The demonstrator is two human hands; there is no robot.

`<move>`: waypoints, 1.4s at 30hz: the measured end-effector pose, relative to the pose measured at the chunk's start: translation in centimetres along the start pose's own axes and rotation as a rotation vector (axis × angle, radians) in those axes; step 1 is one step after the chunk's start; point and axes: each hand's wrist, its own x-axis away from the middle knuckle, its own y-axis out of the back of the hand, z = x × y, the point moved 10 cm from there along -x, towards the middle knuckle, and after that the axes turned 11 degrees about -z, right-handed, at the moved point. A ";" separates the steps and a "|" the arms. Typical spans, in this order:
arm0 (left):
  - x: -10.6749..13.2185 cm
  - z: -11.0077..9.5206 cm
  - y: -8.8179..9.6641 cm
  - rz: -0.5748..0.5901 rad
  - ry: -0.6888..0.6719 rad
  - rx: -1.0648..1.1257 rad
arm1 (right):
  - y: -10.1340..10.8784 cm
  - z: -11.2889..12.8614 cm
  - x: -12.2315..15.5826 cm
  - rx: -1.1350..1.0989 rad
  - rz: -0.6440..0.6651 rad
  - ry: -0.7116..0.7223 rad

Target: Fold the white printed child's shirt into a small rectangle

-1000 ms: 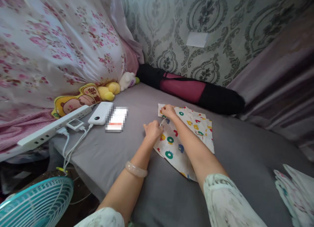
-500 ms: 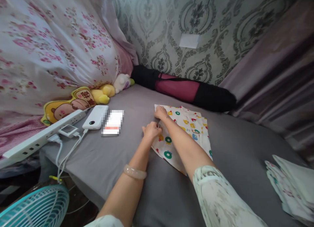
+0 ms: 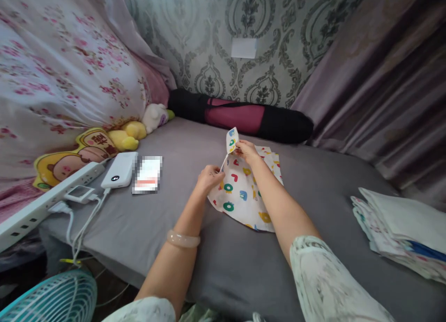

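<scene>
A small white garment [image 3: 244,196] printed with coloured shapes lies on the grey bed sheet [image 3: 324,192]. My left hand [image 3: 208,177] pinches its left edge. My right hand [image 3: 246,150] grips the far corner and holds it lifted off the sheet, so a flap stands up. A pale bangle [image 3: 183,239] sits on my left wrist. Most of the garment still rests flat between my forearms.
A stack of folded cloths [image 3: 400,229] lies at the right. A black and red roll bag [image 3: 240,115] lies along the wall. On the left are a white power bank [image 3: 120,169], a phone [image 3: 147,174], a power strip [image 3: 42,206], plush toys [image 3: 114,138] and a teal fan [image 3: 49,299].
My right hand has lifted the garment's far corner off the sheet, where it lay flat before. The view has shifted so the folded stack at the right shows more.
</scene>
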 end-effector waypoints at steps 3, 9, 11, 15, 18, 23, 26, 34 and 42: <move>0.3 -0.4 -1.2 0.052 -0.013 0.090 | 2.1 -1.0 0.3 -0.150 0.009 -0.071; 1.4 -1.9 -2.9 0.123 -0.023 0.218 | 5.5 -2.8 1.0 -0.199 -0.039 -0.141; 1.9 -2.6 -3.3 0.169 -0.036 0.237 | 6.5 -3.2 1.1 -0.158 -0.057 -0.134; 2.3 -3.7 -3.4 0.229 -0.060 0.318 | 9.0 -4.3 1.0 0.112 -0.120 -0.101; 1.7 -3.7 -2.7 0.106 -0.114 0.198 | 11.0 -5.4 0.7 0.311 -0.180 -0.113; 1.6 -4.3 -3.6 -0.016 -0.340 -0.155 | 12.3 -3.0 0.4 0.674 -0.335 0.142; 2.7 -4.9 -5.0 -0.002 -0.488 -0.279 | 9.8 -1.3 0.8 0.825 -0.281 0.338; 5.0 -5.6 -8.5 0.063 -0.641 -0.503 | -0.1 -1.7 1.4 1.054 0.144 0.606; 5.6 -4.9 -10.1 0.034 -0.644 -0.566 | -2.6 -3.1 -0.8 1.154 0.200 0.595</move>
